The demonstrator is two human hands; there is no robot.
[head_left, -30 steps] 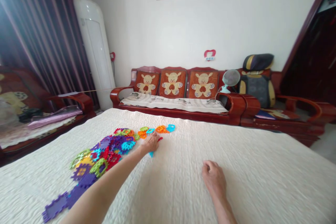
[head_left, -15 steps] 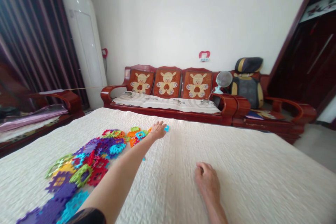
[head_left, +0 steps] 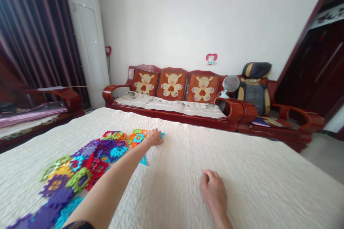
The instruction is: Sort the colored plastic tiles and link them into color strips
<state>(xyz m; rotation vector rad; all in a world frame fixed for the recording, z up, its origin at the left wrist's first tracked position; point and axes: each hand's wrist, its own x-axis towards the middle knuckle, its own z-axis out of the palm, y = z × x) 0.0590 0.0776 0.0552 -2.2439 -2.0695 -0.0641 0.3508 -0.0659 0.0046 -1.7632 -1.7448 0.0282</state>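
Observation:
My left hand [head_left: 155,137] reaches far out over the cloth, its fingers bent down over a small blue plastic interlocking piece [head_left: 162,135] that shows past the fingertips. Just left of it lie orange, green and blue interlocking pieces [head_left: 139,138]. A larger heap of purple, red, green and yellow pieces [head_left: 103,150] spreads down the left side, partly behind my left forearm. Another blue piece [head_left: 144,161] lies right of that forearm. My right hand [head_left: 214,189] rests on the cloth in a loose fist, with no object visible in it.
A cream quilted cloth [head_left: 255,171] covers the wide surface before me. Behind its far edge stands a wooden sofa [head_left: 172,112] with bear cushions. A small fan [head_left: 230,84] is near its right arm, beside a chair with a massage cushion [head_left: 254,93].
My left hand has moved left and slightly nearer, and the blue piece at its fingertips has moved with it. The right hand stays almost where it was. The view has shifted slightly.

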